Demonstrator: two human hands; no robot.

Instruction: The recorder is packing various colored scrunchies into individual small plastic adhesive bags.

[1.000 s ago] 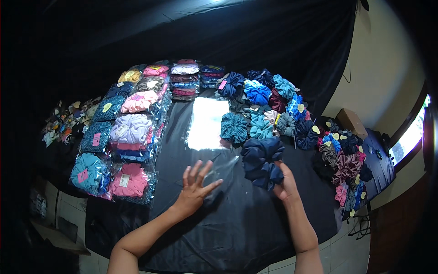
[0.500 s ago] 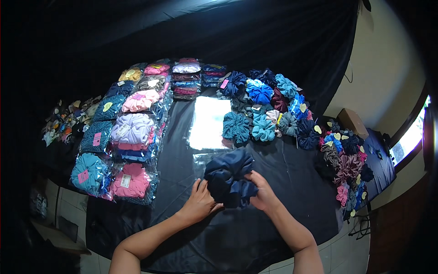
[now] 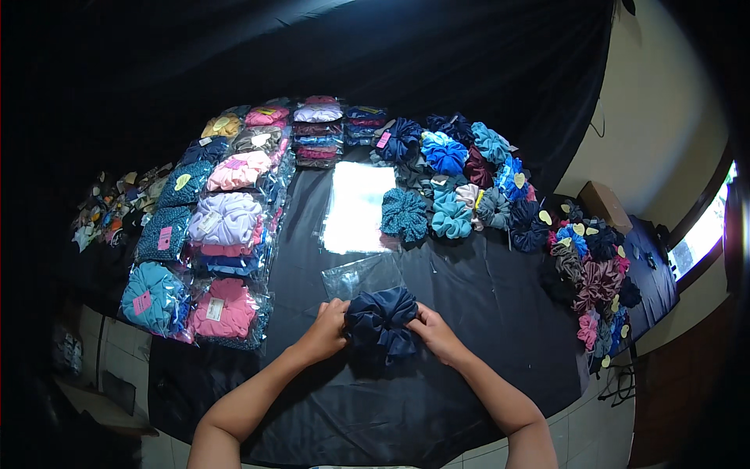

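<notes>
A dark navy scrunchie [image 3: 383,322] is held between my two hands over the front middle of the black-covered table. My left hand [image 3: 326,334] pinches its left edge with the fingers closed. At the opposite edge, my right hand [image 3: 434,333] grips the fabric between thumb and fingers. Just beyond the scrunchie a clear plastic bag [image 3: 361,275] lies flat, its near part hidden behind the fabric. Farther back rests a stack of clear bags [image 3: 359,207], glaring white under the light.
On the left stand stacks of bagged scrunchies, a lilac one [image 3: 225,219] and a pink one [image 3: 223,309] among them. Loose scrunchies, such as a teal dotted one [image 3: 404,215], pile up at the back right. Another tagged heap [image 3: 598,285] lies at the right edge.
The scrunchie has turned and come down slightly to the left, now spread rounder between my hands. My left hand has shifted up and left to its side. More of the clear bag shows.
</notes>
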